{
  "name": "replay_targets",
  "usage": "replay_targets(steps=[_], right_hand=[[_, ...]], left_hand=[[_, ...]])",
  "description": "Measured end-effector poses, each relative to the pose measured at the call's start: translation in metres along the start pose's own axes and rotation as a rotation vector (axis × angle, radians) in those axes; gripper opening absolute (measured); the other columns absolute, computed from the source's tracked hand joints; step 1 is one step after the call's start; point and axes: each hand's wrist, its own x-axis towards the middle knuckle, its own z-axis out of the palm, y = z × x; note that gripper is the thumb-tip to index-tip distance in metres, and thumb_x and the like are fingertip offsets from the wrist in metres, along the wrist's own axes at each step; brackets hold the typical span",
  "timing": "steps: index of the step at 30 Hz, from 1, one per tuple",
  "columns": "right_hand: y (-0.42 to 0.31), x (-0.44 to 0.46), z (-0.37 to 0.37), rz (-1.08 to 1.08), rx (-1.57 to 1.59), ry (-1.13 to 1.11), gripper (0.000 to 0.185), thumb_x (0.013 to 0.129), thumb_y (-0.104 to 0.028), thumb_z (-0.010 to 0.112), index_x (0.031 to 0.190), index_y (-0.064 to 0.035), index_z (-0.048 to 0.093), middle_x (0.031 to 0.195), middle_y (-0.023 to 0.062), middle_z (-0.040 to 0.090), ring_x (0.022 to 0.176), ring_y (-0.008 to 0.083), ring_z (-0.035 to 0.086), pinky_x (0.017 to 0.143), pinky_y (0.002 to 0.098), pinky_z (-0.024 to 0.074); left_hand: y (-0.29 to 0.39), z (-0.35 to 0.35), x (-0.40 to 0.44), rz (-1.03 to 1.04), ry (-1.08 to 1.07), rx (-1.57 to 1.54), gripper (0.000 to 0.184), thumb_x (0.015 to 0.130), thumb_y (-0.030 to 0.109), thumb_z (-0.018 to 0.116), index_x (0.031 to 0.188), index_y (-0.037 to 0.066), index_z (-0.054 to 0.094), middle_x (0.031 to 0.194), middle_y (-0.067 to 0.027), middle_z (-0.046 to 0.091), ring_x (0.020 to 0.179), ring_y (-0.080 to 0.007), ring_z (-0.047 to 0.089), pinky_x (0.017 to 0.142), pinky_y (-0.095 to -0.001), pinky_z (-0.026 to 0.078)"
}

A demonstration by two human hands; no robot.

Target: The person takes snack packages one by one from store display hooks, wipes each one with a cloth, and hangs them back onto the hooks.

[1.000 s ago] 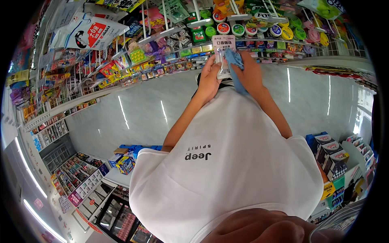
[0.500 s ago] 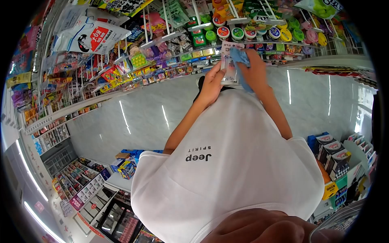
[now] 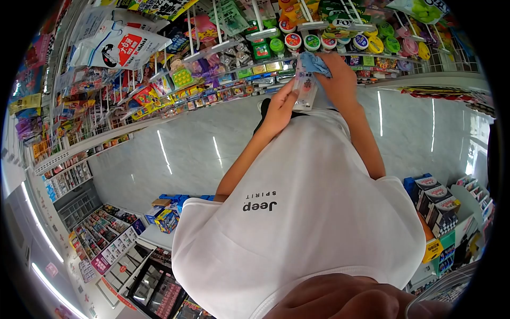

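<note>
Left hand (image 3: 279, 110), stretched forward, pinches pack (image 3: 306, 95) by one edge — right hand (image 3: 342, 82) curls inward opposite, clutching cloth (image 3: 317, 65) over pack's far end.

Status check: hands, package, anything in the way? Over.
Left hand holding package. Right hand holding blue cloth. Cloth covers part of the package.
</note>
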Motion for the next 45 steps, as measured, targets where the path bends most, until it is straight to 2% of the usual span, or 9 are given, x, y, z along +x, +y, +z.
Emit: replay_targets(steps=[4,7,10,16,22,31,37,43,45], right_hand=[[-0.009,-0.01,0.001,-0.089,0.018,-0.109,0.047,0.067,-0.006,0.076,0.113,-0.0124,0.065,0.099,0.008,0.062,0.088,0.0312,0.063,0.071,0.0386,0.0519],[-0.013,-0.018,0.005,-0.149,0.019,-0.129,0.046,0.067,-0.008,0.077,0.112,-0.0135,0.066,0.099,0.007,0.063,0.087,0.0303,0.064,0.069,0.0387,0.0524],[-0.008,-0.023,0.009,-0.123,-0.011,-0.196,0.045,0.067,-0.012,0.079,0.11,-0.0149,0.065,0.094,0.0057,0.061,0.086,0.0271,0.064,0.067,0.0378,0.0529],[0.0,-0.033,0.016,-0.273,-0.037,-0.286,0.038,0.066,-0.014,0.079,0.101,-0.0144,0.065,0.092,0.0038,0.062,0.086,0.0256,0.064,0.068,0.0385,0.0531],[0.001,-0.032,0.015,-0.347,0.002,-0.429,0.035,0.067,-0.016,0.079,0.099,-0.0149,0.065,0.092,0.004,0.062,0.085,0.0263,0.064,0.069,0.0392,0.0528],[0.016,-0.022,-0.005,-0.194,-0.016,-0.413,0.033,0.068,-0.015,0.078,0.1,-0.0152,0.068,0.09,0.0046,0.062,0.083,0.0271,0.064,0.069,0.04,0.0527],[0.005,-0.025,0.005,-0.303,0.031,-0.434,0.036,0.067,-0.014,0.079,0.102,-0.0143,0.068,0.092,0.0054,0.062,0.084,0.0278,0.064,0.07,0.0399,0.0525],[0.026,-0.022,-0.009,-0.114,0.021,-0.422,0.036,0.068,-0.012,0.077,0.103,-0.0121,0.068,0.092,0.0066,0.062,0.086,0.0294,0.064,0.072,0.0396,0.0517],[0.037,-0.024,-0.016,-0.09,-0.076,-0.397,0.039,0.07,-0.009,0.075,0.108,-0.0091,0.067,0.101,0.0094,0.064,0.091,0.0319,0.064,0.077,0.0401,0.0519]], left_hand=[[-0.013,-0.006,0.003,-0.248,0.033,-0.169,0.048,0.102,0.014,0.046,0.148,-0.001,0.038,0.123,-0.0031,0.06,0.108,-0.0088,0.054,0.095,-0.0257,0.043],[-0.022,-0.01,0.007,-0.351,0.093,-0.594,0.048,0.104,0.023,0.044,0.147,0.001,0.037,0.125,-0.0054,0.06,0.113,-0.0148,0.057,0.098,-0.0316,0.045],[-0.004,-0.003,0.01,-0.371,0.058,-0.839,0.036,0.106,0.029,0.036,0.132,0.009,0.049,0.128,-0.0089,0.059,0.117,-0.0201,0.059,0.097,-0.0356,0.049],[0.0,-0.007,0.016,-0.37,0.023,-0.861,0.036,0.105,0.031,0.04,0.131,0.009,0.05,0.122,-0.0107,0.062,0.112,-0.0216,0.062,0.096,-0.0382,0.051],[0.0,-0.007,0.018,-0.355,0.19,-0.738,0.031,0.102,0.014,0.047,0.13,0.003,0.051,0.121,-0.0131,0.063,0.109,-0.0233,0.064,0.095,-0.0387,0.053],[-0.002,-0.011,0.02,-0.266,0.225,-0.802,0.033,0.102,0.008,0.045,0.134,0.003,0.048,0.126,-0.0117,0.061,0.113,-0.0221,0.063,0.093,-0.0361,0.054],[-0.008,-0.011,0.023,-0.23,0.259,-0.784,0.032,0.102,0.008,0.046,0.133,0.0,0.05,0.122,-0.0132,0.064,0.11,-0.0225,0.065,0.094,-0.0361,0.054],[-0.004,-0.012,0.022,-0.224,0.236,-0.802,0.031,0.102,0.009,0.046,0.131,0.0,0.05,0.125,-0.0136,0.062,0.111,-0.0247,0.064,0.095,-0.0397,0.054],[0.0,-0.012,0.022,-0.239,0.252,-0.777,0.03,0.102,0.009,0.046,0.131,0.0,0.05,0.125,-0.0139,0.062,0.112,-0.0257,0.064,0.096,-0.0412,0.054]])
